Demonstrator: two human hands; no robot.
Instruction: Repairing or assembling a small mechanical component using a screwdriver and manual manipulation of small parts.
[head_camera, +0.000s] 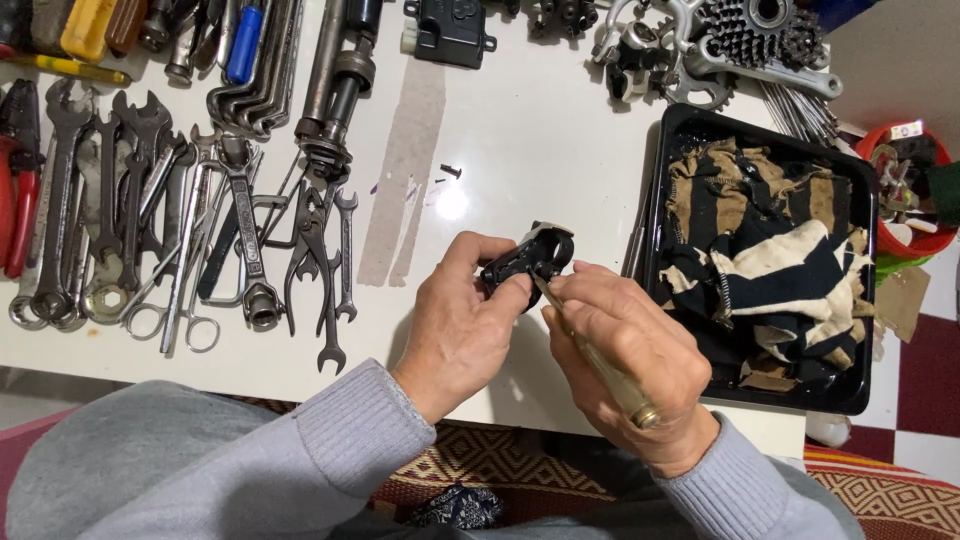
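Black hard plastic, the small part (527, 262) looks light, stiff and slick to me, pinched mid-worktop (540, 140) by my left hand (462, 320) fingers at its nine o'clock edge while my right hand (625, 350) fingers clamp a slim screwdriver (590, 350).

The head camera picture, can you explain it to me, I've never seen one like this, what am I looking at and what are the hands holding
This is one picture from a camera worn on a person's head, looking down at their own two hands over a white table. There is no machine here, only bare hands in grey sleeves.

The left hand grips a small black part. The right hand holds a thin tool with its tip against that part; it looks like a screwdriver.

On the left lie wrenches and pliers. On the right, a black tray holds a striped rag. Bicycle gears lie along the far edge, and a small screw lies on the table beyond the hands.
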